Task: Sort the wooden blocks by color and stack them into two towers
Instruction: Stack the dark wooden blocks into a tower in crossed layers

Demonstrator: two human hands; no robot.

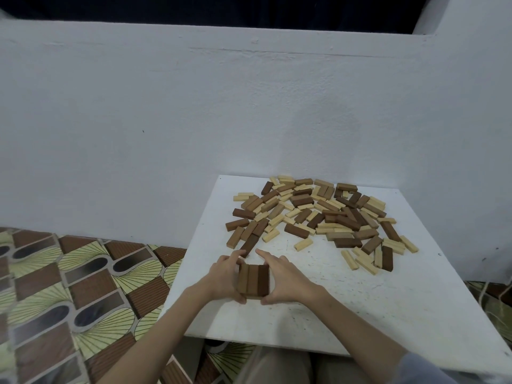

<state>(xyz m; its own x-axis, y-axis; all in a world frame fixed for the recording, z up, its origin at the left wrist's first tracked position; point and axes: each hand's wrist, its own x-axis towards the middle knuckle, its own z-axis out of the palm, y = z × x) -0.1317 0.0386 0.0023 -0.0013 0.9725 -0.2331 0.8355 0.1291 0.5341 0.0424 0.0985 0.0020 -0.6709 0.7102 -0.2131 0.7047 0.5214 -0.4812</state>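
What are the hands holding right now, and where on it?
Both hands, left and right, grip the brown block row by its opposite outer sides.

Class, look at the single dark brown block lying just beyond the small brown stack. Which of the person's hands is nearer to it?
Left. The left hand has its fingertips right beside the dark brown block; the right hand sits across the brown stack, slightly farther away.

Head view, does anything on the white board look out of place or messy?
Only the unsorted pile: light and dark blocks lie jumbled at the board's far side. The brown row between the left hand and right hand sits neat and square.
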